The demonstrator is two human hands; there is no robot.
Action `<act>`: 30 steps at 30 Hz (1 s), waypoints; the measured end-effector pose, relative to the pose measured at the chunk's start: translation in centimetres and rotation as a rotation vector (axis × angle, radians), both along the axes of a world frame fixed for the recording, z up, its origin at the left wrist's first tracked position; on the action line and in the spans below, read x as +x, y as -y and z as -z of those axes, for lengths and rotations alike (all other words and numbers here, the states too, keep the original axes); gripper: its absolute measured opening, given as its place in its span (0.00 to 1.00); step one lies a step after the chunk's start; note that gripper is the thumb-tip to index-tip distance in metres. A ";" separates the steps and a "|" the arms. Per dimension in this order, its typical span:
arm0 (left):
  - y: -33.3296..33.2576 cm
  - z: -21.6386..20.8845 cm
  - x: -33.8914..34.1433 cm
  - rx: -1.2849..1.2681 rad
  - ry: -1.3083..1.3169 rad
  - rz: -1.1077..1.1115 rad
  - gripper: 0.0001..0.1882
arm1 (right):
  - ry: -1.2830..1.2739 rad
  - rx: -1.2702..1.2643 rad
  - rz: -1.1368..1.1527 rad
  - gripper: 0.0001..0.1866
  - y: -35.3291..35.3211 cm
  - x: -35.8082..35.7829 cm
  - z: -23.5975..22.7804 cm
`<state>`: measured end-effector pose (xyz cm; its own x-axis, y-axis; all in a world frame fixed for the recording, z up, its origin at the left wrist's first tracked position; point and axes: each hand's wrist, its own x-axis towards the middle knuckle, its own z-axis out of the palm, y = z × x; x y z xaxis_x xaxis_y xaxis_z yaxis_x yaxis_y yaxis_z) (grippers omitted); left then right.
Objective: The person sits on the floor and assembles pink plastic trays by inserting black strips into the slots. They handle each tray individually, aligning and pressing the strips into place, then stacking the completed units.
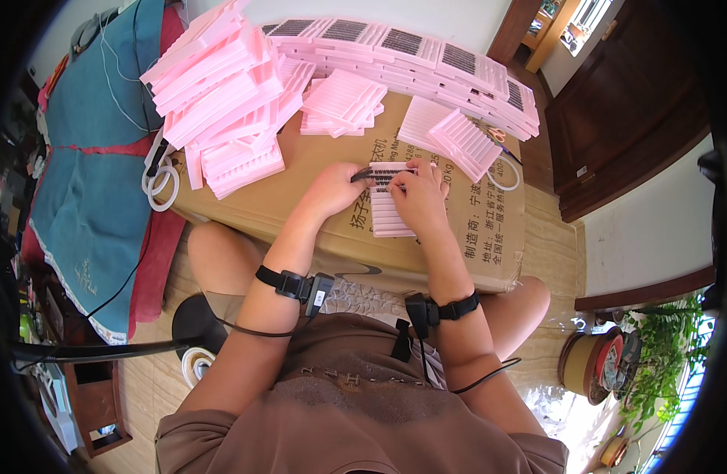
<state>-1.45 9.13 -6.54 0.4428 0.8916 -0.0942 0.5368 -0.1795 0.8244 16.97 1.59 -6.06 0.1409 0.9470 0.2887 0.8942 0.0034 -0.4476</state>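
A pink ridged tray [392, 224] lies on the cardboard box before me. Short black fringed strips, which look like false lashes, fill its far rows, while the near rows are bare. My left hand [341, 189] is at the tray's left edge, its fingers closed on a thin dark piece [363, 174] whose kind is unclear. Over the tray's right side, my right hand [422, 199] has its fingertips pinched together at the black rows. Whatever they hold is too small to make out.
Pink trays are piled in a leaning stack [221, 95] at the far left, with smaller piles [343, 99] beside it. Rows of filled trays [411, 47] line the box's far edge. Scissors [497, 134] and a white ring [505, 175] are at the right of the cardboard box [316, 225].
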 end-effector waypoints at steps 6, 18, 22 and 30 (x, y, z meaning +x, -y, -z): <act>-0.2 0.7 -0.2 -0.012 0.124 0.013 0.14 | 0.019 0.017 0.001 0.04 0.0 -0.1 0.2; -0.1 -0.4 0.1 0.031 0.021 0.020 0.14 | 0.010 0.060 -0.008 0.04 0.0 -0.1 0.5; 0.0 -0.6 0.3 0.067 0.066 0.030 0.15 | 0.013 0.068 -0.009 0.04 0.0 -0.1 0.5; 0.2 -1.7 1.6 0.305 -0.232 0.031 0.14 | 0.005 0.067 -0.002 0.05 0.0 -0.2 0.6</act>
<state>0.12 8.90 -4.85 0.4681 0.8807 0.0727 0.6931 -0.4169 0.5880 16.78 1.57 -6.64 0.1374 0.9259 0.3517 0.8964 0.0348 -0.4419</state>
